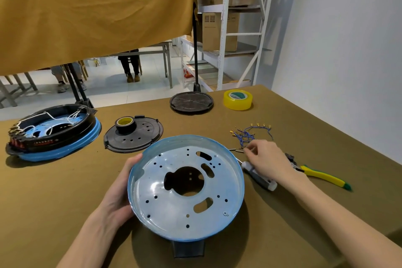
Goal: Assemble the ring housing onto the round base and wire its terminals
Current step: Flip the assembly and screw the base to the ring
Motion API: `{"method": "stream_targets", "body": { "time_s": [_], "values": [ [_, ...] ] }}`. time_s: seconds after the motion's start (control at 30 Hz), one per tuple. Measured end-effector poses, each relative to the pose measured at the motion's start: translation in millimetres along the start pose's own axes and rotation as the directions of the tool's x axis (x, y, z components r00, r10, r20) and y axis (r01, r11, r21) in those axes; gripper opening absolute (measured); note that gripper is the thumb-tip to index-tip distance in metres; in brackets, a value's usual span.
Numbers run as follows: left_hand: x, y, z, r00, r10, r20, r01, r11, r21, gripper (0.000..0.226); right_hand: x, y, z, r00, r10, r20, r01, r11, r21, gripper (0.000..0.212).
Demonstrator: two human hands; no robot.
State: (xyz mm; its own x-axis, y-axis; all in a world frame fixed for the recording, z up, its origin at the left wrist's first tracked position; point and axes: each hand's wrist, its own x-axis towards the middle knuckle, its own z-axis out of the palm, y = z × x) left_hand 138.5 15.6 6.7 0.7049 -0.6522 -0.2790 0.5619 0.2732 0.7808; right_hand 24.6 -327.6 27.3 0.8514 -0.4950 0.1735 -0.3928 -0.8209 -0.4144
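Note:
A round blue metal base (165,206) with a large centre hole and several small holes is tilted up above the table, near me. My left hand (121,191) grips its left rim. My right hand (266,159) reaches to the right of the base, fingertips pinching at small screws (236,149) on the table beside a bunch of blue wires with gold terminals (250,134). A black ring housing (58,135), wired and seated on another blue base, lies at the far left.
A screwdriver (260,177) lies under my right wrist, and yellow-handled pliers (322,175) lie further right. Two black discs (139,137) (191,102), the nearer one carrying a black tape roll (125,123), and a yellow tape roll (238,99) sit further back.

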Motion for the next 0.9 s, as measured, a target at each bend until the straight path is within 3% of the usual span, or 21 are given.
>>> {"method": "stream_targets", "body": {
  "time_s": [0.17, 0.4, 0.47, 0.53, 0.63, 0.77, 0.9],
  "values": [
    [-2.2, 0.5, 2.2, 1.000, 0.008, 0.005, -0.008, 1.000, 0.014, 0.073, 20.2, 2.5, 7.5, 0.998, -0.051, 0.037, 0.058, 0.970, -0.235, 0.020],
    [-4.2, 1.8, 4.2, 1.000, 0.009, 0.007, -0.009, 1.000, 0.008, 0.070, 28.9, 0.6, 12.8, 0.997, -0.083, -0.010, 0.075, 0.942, -0.328, 0.017],
    [-4.5, 1.6, 5.0, 1.000, 0.012, 0.007, -0.012, 1.000, 0.005, 0.070, 26.6, -8.5, 9.2, 0.990, -0.110, -0.085, 0.090, 0.973, -0.213, 0.016],
    [-4.1, 1.5, 7.2, 1.000, 0.016, 0.000, -0.016, 1.000, 0.002, 0.071, 24.5, -27.8, 3.9, 0.975, -0.108, -0.193, 0.128, 0.987, 0.095, 0.013],
    [-4.9, 0.7, 11.8, 1.000, 0.004, -0.002, -0.004, 1.000, 0.014, 0.068, 15.4, -76.0, -2.9, 0.958, -0.126, -0.257, 0.229, 0.876, 0.424, 0.011],
    [-7.3, 2.5, 10.1, 1.000, -0.016, 0.027, 0.015, 0.999, 0.035, 0.060, 2.9, -138.8, -4.9, 0.958, -0.267, -0.101, 0.258, 0.658, 0.708, 0.008],
    [-4.0, 2.5, 5.3, 0.998, -0.049, 0.045, 0.046, 0.998, 0.053, 0.073, -1.7, -172.7, 0.7, 0.900, -0.418, 0.124, 0.251, 0.729, 0.637, 0.011]
  ]
}}
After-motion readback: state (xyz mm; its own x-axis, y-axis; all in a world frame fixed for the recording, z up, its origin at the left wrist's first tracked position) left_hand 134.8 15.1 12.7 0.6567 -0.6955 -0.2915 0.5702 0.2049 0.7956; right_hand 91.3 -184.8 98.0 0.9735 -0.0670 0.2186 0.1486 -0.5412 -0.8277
